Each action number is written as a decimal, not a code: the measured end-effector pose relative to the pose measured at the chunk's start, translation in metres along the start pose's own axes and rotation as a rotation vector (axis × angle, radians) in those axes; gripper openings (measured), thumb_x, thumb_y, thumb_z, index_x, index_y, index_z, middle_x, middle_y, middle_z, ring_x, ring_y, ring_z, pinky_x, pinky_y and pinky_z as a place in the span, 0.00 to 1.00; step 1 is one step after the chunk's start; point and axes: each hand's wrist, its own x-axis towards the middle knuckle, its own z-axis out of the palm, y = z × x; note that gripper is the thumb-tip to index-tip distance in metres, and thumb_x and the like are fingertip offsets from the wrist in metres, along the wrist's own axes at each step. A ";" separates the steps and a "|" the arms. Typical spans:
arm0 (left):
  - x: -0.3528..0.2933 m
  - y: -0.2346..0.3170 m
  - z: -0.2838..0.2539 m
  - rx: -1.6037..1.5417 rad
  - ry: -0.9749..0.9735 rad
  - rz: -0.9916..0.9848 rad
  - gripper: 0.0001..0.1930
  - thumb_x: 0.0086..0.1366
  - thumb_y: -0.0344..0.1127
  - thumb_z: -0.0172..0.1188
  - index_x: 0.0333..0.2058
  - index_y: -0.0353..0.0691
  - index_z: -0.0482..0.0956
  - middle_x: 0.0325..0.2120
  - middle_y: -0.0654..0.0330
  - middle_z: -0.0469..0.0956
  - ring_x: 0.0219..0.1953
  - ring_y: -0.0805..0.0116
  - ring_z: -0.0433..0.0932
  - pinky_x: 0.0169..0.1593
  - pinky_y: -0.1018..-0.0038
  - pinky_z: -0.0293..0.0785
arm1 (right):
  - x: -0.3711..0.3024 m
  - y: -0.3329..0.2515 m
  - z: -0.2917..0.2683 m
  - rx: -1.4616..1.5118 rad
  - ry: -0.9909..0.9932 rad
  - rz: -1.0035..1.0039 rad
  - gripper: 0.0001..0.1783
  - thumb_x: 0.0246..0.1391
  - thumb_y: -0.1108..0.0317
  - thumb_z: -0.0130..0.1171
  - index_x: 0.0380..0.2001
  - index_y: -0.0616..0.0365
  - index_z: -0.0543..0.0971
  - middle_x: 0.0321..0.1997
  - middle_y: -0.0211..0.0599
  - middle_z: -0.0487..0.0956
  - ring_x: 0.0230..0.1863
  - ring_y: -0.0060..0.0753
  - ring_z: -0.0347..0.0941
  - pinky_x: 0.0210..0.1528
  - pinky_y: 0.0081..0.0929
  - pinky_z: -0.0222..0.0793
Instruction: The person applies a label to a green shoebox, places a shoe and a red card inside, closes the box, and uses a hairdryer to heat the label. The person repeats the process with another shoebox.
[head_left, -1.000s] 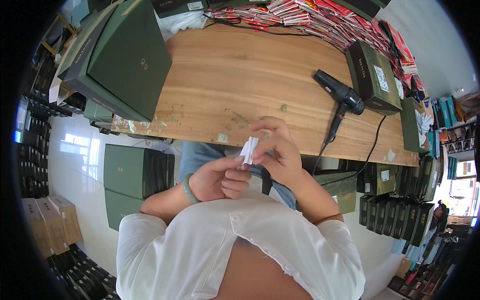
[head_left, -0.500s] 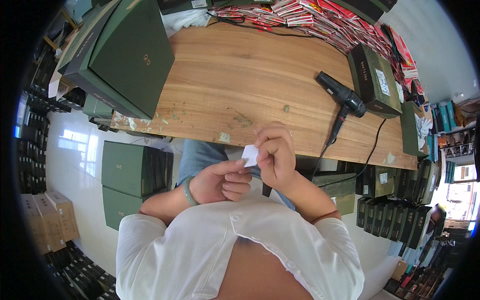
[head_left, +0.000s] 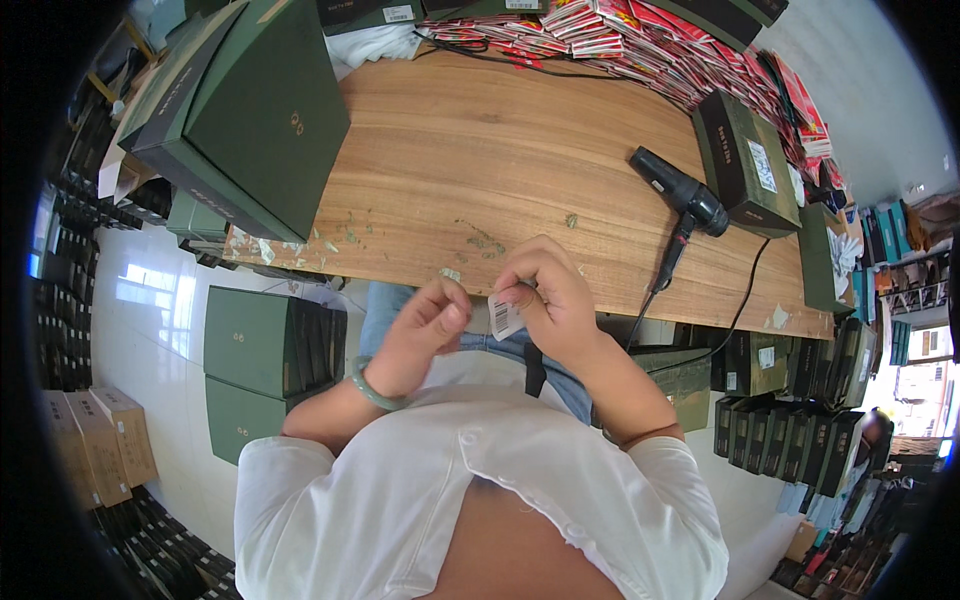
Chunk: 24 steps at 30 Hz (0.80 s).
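Observation:
A small white barcode label [head_left: 504, 320] is pinched between the thumb and fingers of my right hand [head_left: 556, 308], just in front of the table's near edge. Its printed side shows. Close by on the left is my left hand [head_left: 425, 335], apart from the label, with a pale green bangle [head_left: 372, 384] at the wrist. Its fingers are curled in with the thumb against them; whatever may be between them is hidden. Beyond both hands lies the wooden table [head_left: 480, 150], with small greenish scraps [head_left: 487, 242] near its front edge.
A black hair dryer [head_left: 690, 195] with a trailing cord lies at the right, against a dark green box [head_left: 748, 160]. Large green boxes [head_left: 265, 120] stand at the left. Piled red-and-white packets [head_left: 640, 45] line the back. More green boxes [head_left: 245, 340] sit below the table.
My left hand has let go of the label and drawn up and left, its fingers curling. My right hand still holds the label, which now shows its barcode side.

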 end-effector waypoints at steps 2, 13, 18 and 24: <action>0.004 0.011 0.005 0.150 0.087 0.229 0.14 0.65 0.41 0.65 0.40 0.41 0.71 0.30 0.70 0.69 0.28 0.84 0.63 0.30 0.84 0.60 | 0.002 -0.008 -0.001 0.058 -0.056 0.108 0.07 0.55 0.78 0.60 0.37 0.59 0.75 0.39 0.38 0.69 0.36 0.32 0.71 0.38 0.24 0.69; 0.004 0.028 0.020 0.888 0.262 0.602 0.06 0.59 0.27 0.67 0.31 0.37 0.77 0.26 0.64 0.76 0.27 0.78 0.70 0.32 0.80 0.66 | 0.001 -0.014 0.003 0.111 -0.072 0.259 0.21 0.53 0.81 0.61 0.51 0.56 0.73 0.47 0.39 0.67 0.47 0.29 0.68 0.49 0.28 0.70; 0.010 0.018 0.019 1.036 0.424 0.866 0.04 0.59 0.22 0.63 0.30 0.36 0.77 0.26 0.62 0.77 0.26 0.74 0.70 0.31 0.77 0.65 | -0.005 -0.013 0.024 0.196 0.112 0.445 0.23 0.55 0.78 0.63 0.54 0.59 0.71 0.49 0.36 0.71 0.48 0.25 0.69 0.49 0.26 0.70; 0.012 0.019 0.010 0.877 0.503 0.799 0.04 0.59 0.23 0.64 0.31 0.35 0.77 0.27 0.62 0.76 0.25 0.74 0.69 0.30 0.78 0.64 | -0.012 0.000 0.014 0.496 -0.108 0.779 0.16 0.64 0.72 0.55 0.53 0.63 0.70 0.47 0.35 0.78 0.46 0.26 0.75 0.52 0.26 0.73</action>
